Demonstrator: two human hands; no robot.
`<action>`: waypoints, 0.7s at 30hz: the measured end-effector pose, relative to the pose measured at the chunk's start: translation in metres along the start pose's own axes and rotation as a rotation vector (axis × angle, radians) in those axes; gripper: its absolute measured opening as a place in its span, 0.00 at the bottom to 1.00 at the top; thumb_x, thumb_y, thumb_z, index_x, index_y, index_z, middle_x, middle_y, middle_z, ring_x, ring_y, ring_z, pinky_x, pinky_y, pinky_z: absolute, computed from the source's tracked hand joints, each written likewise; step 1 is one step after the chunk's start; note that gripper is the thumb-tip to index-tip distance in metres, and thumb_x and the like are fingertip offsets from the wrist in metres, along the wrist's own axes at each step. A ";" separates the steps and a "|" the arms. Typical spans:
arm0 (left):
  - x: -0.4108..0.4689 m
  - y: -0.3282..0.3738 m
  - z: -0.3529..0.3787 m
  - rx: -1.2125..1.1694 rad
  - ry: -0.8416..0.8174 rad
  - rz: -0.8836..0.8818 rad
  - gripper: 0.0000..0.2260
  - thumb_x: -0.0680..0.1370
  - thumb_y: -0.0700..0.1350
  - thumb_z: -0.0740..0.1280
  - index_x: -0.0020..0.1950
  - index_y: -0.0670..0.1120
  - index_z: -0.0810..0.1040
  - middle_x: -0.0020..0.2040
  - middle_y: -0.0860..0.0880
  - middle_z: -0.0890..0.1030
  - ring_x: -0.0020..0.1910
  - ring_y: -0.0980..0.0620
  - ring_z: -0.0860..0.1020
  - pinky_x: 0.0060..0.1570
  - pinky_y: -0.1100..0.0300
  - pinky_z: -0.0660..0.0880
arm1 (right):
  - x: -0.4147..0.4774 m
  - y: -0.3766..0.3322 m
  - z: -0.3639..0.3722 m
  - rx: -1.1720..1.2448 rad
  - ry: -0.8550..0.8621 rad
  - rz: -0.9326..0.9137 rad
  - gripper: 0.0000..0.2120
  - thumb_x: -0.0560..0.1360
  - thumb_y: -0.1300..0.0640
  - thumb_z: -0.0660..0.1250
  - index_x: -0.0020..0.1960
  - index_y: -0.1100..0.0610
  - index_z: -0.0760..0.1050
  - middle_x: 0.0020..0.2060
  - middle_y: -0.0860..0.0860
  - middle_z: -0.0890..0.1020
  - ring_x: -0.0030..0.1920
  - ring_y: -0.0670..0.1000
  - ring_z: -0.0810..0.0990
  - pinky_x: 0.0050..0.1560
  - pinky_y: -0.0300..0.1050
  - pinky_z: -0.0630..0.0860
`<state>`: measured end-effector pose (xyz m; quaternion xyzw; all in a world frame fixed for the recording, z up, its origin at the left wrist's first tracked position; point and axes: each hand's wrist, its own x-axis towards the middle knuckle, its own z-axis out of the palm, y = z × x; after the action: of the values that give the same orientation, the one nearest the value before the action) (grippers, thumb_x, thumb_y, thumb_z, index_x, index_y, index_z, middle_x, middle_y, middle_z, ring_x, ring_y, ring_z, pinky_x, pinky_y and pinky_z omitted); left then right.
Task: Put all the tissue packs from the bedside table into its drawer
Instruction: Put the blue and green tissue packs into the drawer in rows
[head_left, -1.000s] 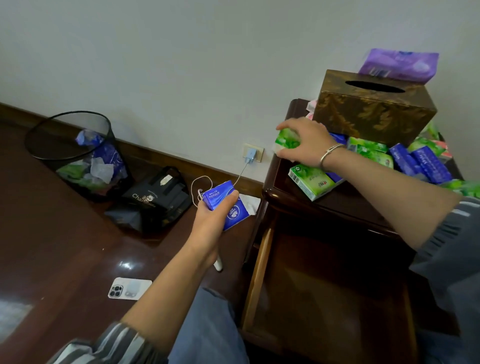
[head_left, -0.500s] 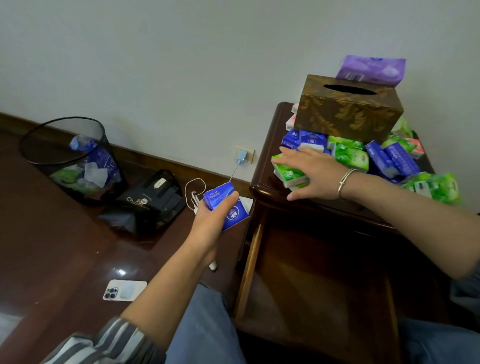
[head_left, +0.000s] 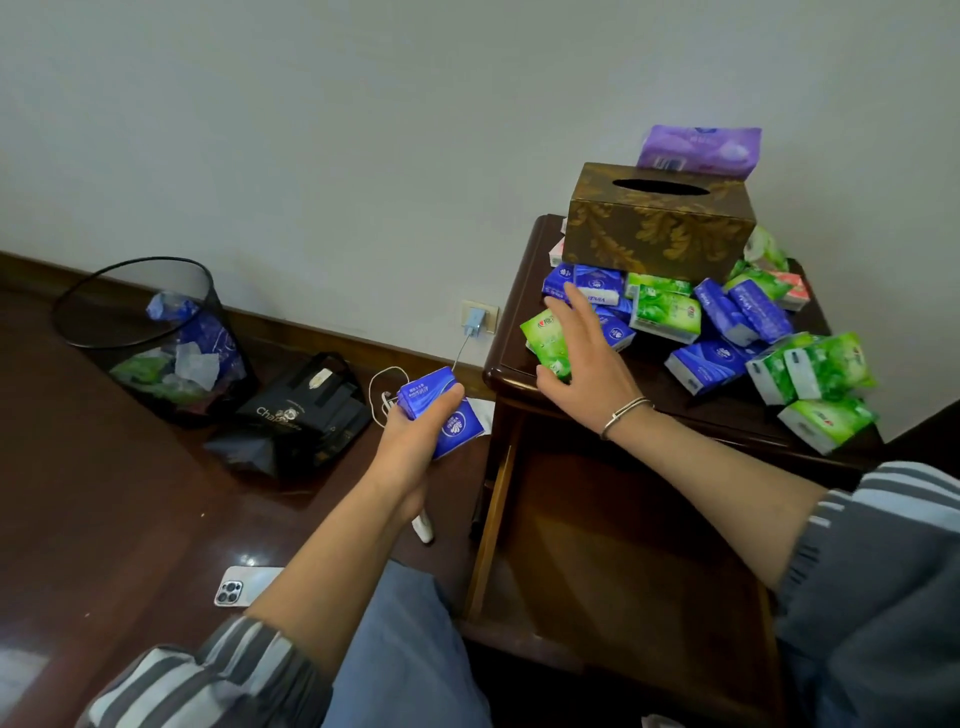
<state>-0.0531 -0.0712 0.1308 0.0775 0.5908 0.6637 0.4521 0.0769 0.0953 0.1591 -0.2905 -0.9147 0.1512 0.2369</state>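
Left hand (head_left: 415, 441) curled round blue tissue packs (head_left: 457, 422), long axis slanting down-right, held left of open drawer (head_left: 623, 545); right hand (head_left: 582, 358) fingers spread, resting on green tissue pack (head_left: 540, 335) at front-left corner of bedside table (head_left: 649, 379); other packs (head_left: 727, 332) heaped below tissue box (head_left: 660, 228).

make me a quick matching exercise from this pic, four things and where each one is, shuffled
Things
1. purple tissue pack
2. phone
3. charger
4. blue tissue pack

Places
a. plugged into the wall socket
b. gripped in the left hand
c. up behind the brown tissue box
d. lying on the floor

Pairs: 1-c, 2-d, 3-a, 4-b
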 end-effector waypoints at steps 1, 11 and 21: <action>0.000 0.001 0.002 -0.008 0.000 0.003 0.26 0.70 0.51 0.75 0.65 0.45 0.72 0.55 0.41 0.82 0.53 0.44 0.82 0.57 0.45 0.77 | 0.000 0.001 -0.001 0.039 -0.001 0.055 0.35 0.72 0.54 0.68 0.74 0.55 0.55 0.75 0.53 0.55 0.72 0.52 0.60 0.60 0.43 0.70; 0.005 -0.002 0.016 0.011 -0.042 -0.002 0.28 0.71 0.51 0.74 0.67 0.44 0.71 0.57 0.41 0.81 0.56 0.44 0.81 0.59 0.43 0.76 | 0.024 0.002 -0.027 -0.128 -0.322 0.288 0.34 0.68 0.44 0.69 0.70 0.48 0.62 0.64 0.54 0.71 0.63 0.57 0.70 0.59 0.49 0.69; 0.017 -0.006 0.023 -0.057 -0.034 -0.004 0.22 0.73 0.49 0.73 0.64 0.46 0.73 0.51 0.45 0.83 0.47 0.49 0.82 0.51 0.52 0.79 | 0.041 -0.013 -0.026 -0.114 -0.411 0.492 0.38 0.63 0.46 0.76 0.67 0.48 0.62 0.64 0.55 0.71 0.66 0.60 0.65 0.64 0.59 0.67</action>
<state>-0.0446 -0.0435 0.1248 0.0746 0.5639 0.6781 0.4655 0.0551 0.1132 0.2003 -0.4789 -0.8528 0.2081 -0.0131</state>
